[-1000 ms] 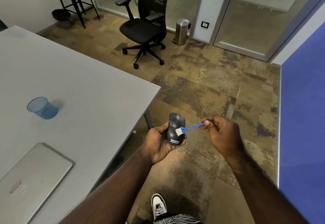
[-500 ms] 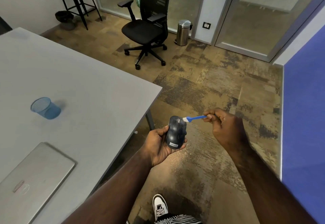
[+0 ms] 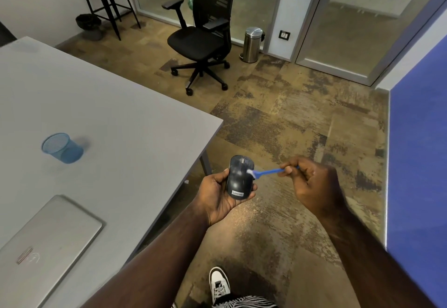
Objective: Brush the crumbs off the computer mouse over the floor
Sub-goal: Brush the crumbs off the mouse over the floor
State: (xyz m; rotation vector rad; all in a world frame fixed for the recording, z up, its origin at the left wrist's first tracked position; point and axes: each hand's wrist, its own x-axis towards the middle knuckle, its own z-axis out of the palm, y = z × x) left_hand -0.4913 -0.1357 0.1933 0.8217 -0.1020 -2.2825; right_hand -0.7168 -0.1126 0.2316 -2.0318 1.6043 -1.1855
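Observation:
A dark grey computer mouse (image 3: 238, 177) with a white label at its near end lies in my left hand (image 3: 219, 196), which cups it from below and the left, out over the brown carpet (image 3: 278, 119) just past the table's corner. My right hand (image 3: 312, 182) pinches the handle of a small blue brush (image 3: 268, 171). The brush's white bristles touch the mouse's right side near the buttons. Pale specks dot the carpet below the mouse.
The grey table (image 3: 108, 114) at left carries a blue mesh cup (image 3: 61, 148) and a closed silver laptop (image 3: 46, 242). A black office chair (image 3: 203, 34) and a steel bin (image 3: 252, 44) stand farther back. A blue wall (image 3: 418, 162) runs along the right. My shoe (image 3: 219, 283) is below.
The brush went from the mouse's middle up past its far tip, then came back down onto its right side. My left hand kept the mouse nearly still.

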